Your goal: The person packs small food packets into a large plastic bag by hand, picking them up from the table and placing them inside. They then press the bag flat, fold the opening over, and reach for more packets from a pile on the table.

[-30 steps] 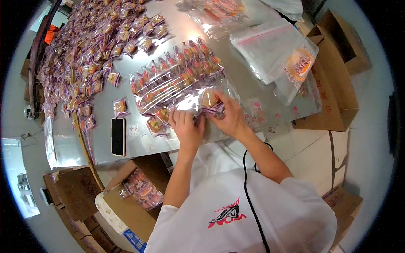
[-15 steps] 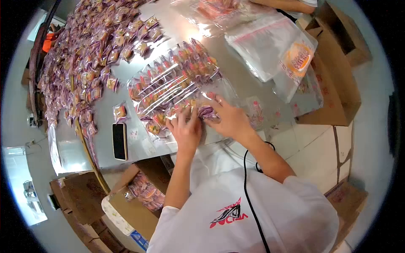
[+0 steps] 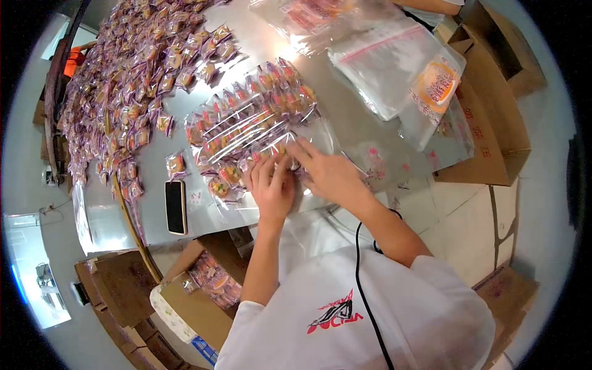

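A clear plastic bag (image 3: 320,132) lies on the metal table, holding several rows of small wrapped snacks (image 3: 246,117) in purple-edged film. My left hand (image 3: 271,188) rests on the near edge of the rows, fingers stretched forward and slightly bent over the packets. Beside it, my right hand (image 3: 333,176) reaches in from the right with its fingers extended onto the film over the nearest row. Its thumb and the packets under both palms are hidden. One loose wrapped snack (image 3: 176,164) sits left of the bag, above a phone (image 3: 175,207).
A large heap of wrapped snacks (image 3: 142,68) covers the table's left side. Flat printed bags (image 3: 394,74) lie at right, with filled packaging (image 3: 314,15) behind. Cardboard boxes (image 3: 487,129) stand at right; an open carton (image 3: 209,308) holding packs is below left. Another person's arm (image 3: 431,5) shows at top right.
My right hand has shifted slightly left, its fingers lying further over the nearest row. My left hand's fingers have drawn closer together. The other person's arm has moved a little.
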Motion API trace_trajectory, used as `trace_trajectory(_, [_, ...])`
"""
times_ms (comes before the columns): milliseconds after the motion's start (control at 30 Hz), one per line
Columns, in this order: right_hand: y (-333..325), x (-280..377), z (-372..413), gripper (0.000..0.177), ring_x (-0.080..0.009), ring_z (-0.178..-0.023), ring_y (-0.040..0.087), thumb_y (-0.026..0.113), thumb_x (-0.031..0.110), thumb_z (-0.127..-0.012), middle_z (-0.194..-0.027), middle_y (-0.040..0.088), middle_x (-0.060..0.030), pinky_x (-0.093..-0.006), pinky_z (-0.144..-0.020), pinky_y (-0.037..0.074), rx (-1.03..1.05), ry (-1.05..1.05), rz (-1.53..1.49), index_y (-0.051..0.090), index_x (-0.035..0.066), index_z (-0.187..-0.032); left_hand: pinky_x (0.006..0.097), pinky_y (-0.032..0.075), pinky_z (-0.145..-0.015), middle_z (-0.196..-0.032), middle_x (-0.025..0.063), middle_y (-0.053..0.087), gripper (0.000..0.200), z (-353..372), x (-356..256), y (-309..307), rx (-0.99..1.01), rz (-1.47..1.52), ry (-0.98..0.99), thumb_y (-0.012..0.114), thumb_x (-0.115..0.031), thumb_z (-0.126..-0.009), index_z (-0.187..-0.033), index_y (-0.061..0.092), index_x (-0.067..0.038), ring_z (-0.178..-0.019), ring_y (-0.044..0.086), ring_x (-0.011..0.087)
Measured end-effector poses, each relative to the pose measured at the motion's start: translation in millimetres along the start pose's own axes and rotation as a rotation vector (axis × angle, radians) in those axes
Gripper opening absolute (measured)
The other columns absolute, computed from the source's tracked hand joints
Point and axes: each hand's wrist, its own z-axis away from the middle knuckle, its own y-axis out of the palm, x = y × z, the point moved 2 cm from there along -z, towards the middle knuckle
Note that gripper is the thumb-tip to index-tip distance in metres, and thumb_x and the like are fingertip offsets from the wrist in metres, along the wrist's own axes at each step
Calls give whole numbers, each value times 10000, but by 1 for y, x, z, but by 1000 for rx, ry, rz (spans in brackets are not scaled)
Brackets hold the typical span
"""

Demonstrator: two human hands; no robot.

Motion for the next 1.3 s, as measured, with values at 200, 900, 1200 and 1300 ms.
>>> trace_trajectory(200, [17, -9, -5, 808, -414, -1018, 712, 813, 303, -823, -1520, 548, -160, -503, -868, 579, -164, -53, -359, 448, 107, -1517, 558, 368, -1103, -1330, 125, 616, 567, -3, -9, -15, 182, -83, 7, 790, -201, -725, -1289, 734, -190, -1281, 534, 382])
trace_trajectory(900, [37, -10, 1, 356, -275, -1048, 636, 854, 245, -675, -1123, 659, -55, -429, -909, 520, -505, -1018, -139, 664, 155, -962, 509, 425, -1072, -1245, 84, 708, 325, 12, 8, -2, 32, 63, -90, 832, -208, -814, -1108, 739, -104, -1205, 625, 312])
trace_trajectory(1200, [33, -28, 47, 776, -382, -1219, 554, 900, 150, -659, -1347, 570, -148, -496, -992, 484, -519, -259, -124, 510, 84, -1327, 509, 374, -1102, -1279, 95, 684, 332, 0, -10, -6, -24, 35, -106, 840, -171, -746, -1050, 725, -105, -1261, 598, 323])
trace_trajectory(1300, [44, -22, 50, 753, -420, -1254, 545, 874, 108, -678, -1366, 565, -171, -511, -1028, 486, -459, -122, -136, 512, 57, -1336, 516, 346, -1157, -1284, 102, 671, 280, -3, -13, -9, 17, 55, -131, 821, -177, -783, -1040, 742, -99, -1313, 562, 315])
